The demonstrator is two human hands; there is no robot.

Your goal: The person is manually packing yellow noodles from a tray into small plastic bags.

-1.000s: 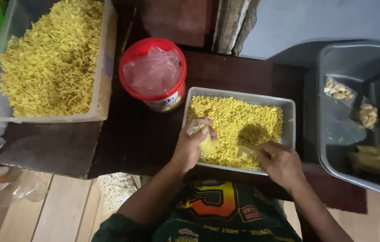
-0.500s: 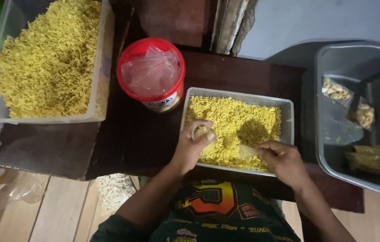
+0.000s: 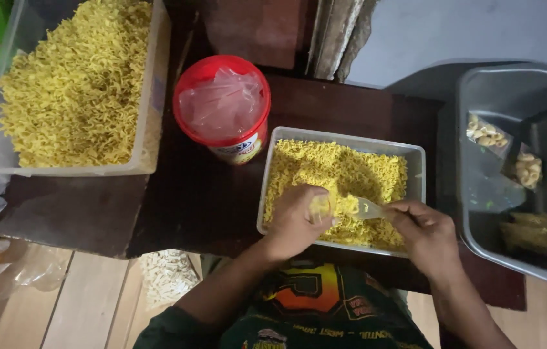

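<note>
Yellow noodle bits fill the tray (image 3: 415,169) on the table (image 3: 196,194). Since a moment ago the right hand (image 3: 425,234) has brought its spoon (image 3: 365,208) across to the small bag (image 3: 320,208) pinched shut in the left hand's (image 3: 294,223) fingers, over the tray's near edge; filling looks underway. Spoon's load and bag's mouth are hard to make out. Big tub (image 3: 151,103), red bucket (image 3: 222,106) and grey bin (image 3: 512,97) stand nearby, partly cut off.

Two bare hands, left hand (image 3: 296,223) and right hand (image 3: 425,236), bare forearms. Dark green shirt (image 3: 312,310), large orange-yellow graphic print on chest, small pale lettering near hem.
</note>
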